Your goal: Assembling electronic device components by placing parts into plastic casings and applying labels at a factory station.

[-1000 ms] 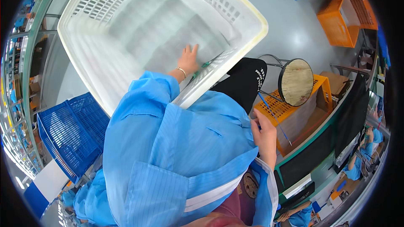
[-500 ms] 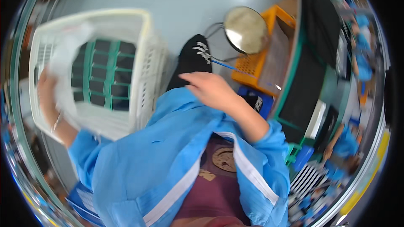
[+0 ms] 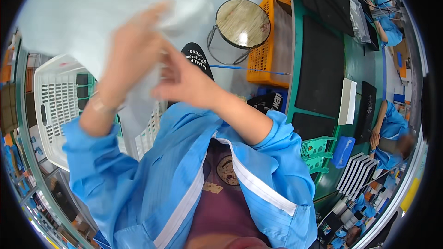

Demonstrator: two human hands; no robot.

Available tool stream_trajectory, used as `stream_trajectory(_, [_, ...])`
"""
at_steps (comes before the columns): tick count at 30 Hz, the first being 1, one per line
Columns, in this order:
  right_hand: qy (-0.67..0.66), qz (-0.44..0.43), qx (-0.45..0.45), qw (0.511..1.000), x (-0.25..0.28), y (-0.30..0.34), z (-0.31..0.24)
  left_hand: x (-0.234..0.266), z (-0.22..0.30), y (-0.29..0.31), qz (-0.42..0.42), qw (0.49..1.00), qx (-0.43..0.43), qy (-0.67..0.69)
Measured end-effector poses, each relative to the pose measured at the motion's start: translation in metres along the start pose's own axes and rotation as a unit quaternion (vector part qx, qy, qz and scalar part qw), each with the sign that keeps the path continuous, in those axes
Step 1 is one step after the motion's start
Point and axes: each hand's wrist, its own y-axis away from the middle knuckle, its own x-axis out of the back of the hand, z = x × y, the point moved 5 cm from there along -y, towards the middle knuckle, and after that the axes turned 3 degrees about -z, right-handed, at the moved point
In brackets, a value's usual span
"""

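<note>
A large white plastic sheet (image 3: 87, 7), thin and blurred, is raised over the upper left and hangs down between my hands. My left hand (image 3: 134, 48) is smeared by motion, but the sheet appears caught in it. Close beside it, my right hand (image 3: 187, 80) has curled fingers, closed around part of the sheet. Below them stands a white slatted plastic crate (image 3: 57, 80), partly covered by the sheet and my left arm. Inside the crate, dark rectangular pieces with green edges (image 3: 84, 91) show only in part.
A round stool (image 3: 243, 23) stands ahead, next to an orange crate (image 3: 270, 60). To the right is a green workbench with black mats (image 3: 318, 67), green plastic parts (image 3: 317, 150) and a blue box (image 3: 343, 152). A co-worker in blue (image 3: 392, 124) sits beyond it.
My left hand has lifted the white sheet up from the crate and moved right. My right hand has moved left to meet it. The view has shifted slightly.
</note>
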Motion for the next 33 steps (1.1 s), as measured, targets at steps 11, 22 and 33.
stream_trajectory(11, [-0.268, 0.342, 0.013, 0.900, 0.174, 0.035, 0.123, -0.174, -0.004, -0.024, -0.145, 0.984, -0.042, 0.097])
stream_trajectory(22, [-0.243, 0.628, 0.171, 0.719, 0.343, 0.121, 0.183, -0.067, -0.038, 0.045, -0.223, 0.974, 0.021, 0.018])
stream_trajectory(33, [-0.269, 0.773, 0.217, 0.532, 0.399, 0.239, 0.227, -0.025, -0.061, 0.083, -0.074, 0.984, 0.160, 0.013])
